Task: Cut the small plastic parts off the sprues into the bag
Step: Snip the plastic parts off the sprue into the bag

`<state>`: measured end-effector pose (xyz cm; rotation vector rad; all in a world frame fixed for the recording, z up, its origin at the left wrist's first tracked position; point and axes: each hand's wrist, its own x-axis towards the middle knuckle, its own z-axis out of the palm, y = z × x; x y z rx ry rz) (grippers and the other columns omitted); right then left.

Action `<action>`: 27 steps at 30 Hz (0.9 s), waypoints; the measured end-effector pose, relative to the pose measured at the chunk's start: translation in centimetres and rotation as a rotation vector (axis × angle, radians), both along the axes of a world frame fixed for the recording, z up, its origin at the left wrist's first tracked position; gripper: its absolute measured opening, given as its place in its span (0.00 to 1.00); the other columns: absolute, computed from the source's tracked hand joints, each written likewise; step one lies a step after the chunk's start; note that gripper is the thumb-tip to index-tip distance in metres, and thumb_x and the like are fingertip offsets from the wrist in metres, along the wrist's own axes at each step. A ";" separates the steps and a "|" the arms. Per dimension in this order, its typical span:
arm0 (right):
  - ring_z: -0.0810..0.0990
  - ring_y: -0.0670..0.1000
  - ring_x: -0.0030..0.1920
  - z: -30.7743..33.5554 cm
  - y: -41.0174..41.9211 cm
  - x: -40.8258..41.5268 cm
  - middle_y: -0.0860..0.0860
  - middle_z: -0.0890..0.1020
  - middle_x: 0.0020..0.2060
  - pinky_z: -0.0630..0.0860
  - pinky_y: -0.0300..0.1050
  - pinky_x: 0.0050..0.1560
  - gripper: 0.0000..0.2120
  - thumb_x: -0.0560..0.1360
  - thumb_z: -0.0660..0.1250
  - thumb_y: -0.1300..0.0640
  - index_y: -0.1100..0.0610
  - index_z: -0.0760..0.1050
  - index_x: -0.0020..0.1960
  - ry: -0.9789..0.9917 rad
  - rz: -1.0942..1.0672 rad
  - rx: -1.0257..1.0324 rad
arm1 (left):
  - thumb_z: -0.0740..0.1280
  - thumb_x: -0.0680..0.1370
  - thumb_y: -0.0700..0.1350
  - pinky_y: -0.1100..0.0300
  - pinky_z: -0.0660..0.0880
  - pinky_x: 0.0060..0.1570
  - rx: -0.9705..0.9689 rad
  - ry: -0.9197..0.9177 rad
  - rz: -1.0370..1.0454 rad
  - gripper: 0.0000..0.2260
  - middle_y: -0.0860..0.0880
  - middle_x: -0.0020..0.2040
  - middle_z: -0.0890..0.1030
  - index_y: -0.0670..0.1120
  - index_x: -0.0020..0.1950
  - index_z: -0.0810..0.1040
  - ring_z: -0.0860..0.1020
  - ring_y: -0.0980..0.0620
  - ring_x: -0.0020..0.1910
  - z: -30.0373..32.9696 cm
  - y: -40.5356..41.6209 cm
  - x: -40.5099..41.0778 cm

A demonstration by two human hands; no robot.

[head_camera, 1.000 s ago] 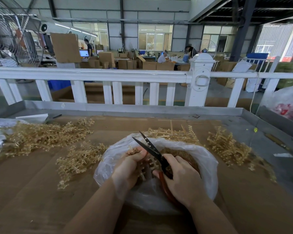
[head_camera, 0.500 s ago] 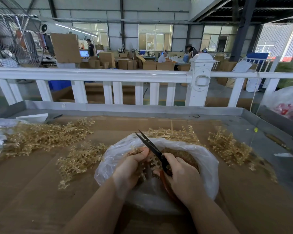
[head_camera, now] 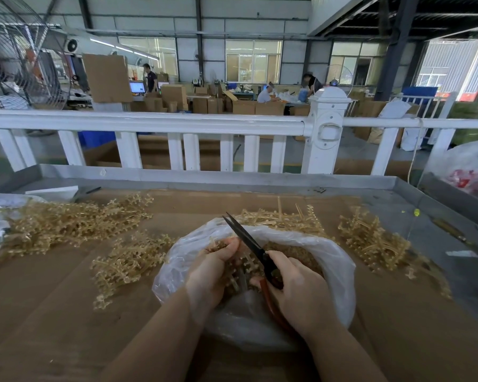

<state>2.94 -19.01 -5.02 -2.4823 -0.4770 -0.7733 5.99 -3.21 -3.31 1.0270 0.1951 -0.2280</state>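
Observation:
A clear plastic bag (head_camera: 334, 260) sits open on the brown table, holding a heap of small tan parts (head_camera: 301, 253). My left hand (head_camera: 210, 271) grips a tan sprue (head_camera: 239, 267) over the bag's mouth. My right hand (head_camera: 295, 290) holds red-handled scissors (head_camera: 249, 239), blades closed and pointing up and away to the left, just above the sprue. The sprue is partly hidden between my hands.
Piles of tan sprues lie at the left (head_camera: 64, 224), near left of the bag (head_camera: 127, 260), behind it (head_camera: 282, 217) and at the right (head_camera: 370, 238). A grey raised rim (head_camera: 232, 180) and a white railing (head_camera: 177, 124) bound the far side. Another bag (head_camera: 469, 169) sits at far right.
The scissor blades have gone from spread apart to closed together. Both hands have stayed over the bag's mouth.

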 end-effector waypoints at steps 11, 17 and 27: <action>0.82 0.47 0.44 -0.1 0.0 -0.1 0.47 0.83 0.45 0.77 0.37 0.44 0.21 0.71 0.73 0.47 0.52 0.77 0.61 -0.011 -0.011 0.019 | 0.67 0.71 0.32 0.62 0.72 0.23 0.033 -0.054 0.011 0.20 0.44 0.34 0.78 0.37 0.63 0.71 0.76 0.52 0.25 0.9 0.5 0.0; 0.81 0.47 0.43 -0.1 -0.2 0.0 0.47 0.83 0.44 0.78 0.40 0.42 0.21 0.71 0.72 0.45 0.53 0.77 0.60 -0.021 -0.008 0.045 | 0.72 0.73 0.40 0.53 0.78 0.34 0.254 -0.098 0.087 0.18 0.42 0.36 0.80 0.39 0.61 0.73 0.78 0.46 0.33 0.4 0.8 0.3; 0.80 0.48 0.51 -0.4 -0.1 0.2 0.46 0.82 0.51 0.76 0.41 0.50 0.24 0.73 0.67 0.41 0.50 0.73 0.66 0.044 -0.014 0.036 | 0.71 0.70 0.29 0.48 0.80 0.49 0.365 -0.149 0.135 0.14 0.39 0.46 0.83 0.38 0.54 0.75 0.82 0.42 0.46 0.2 1.4 0.2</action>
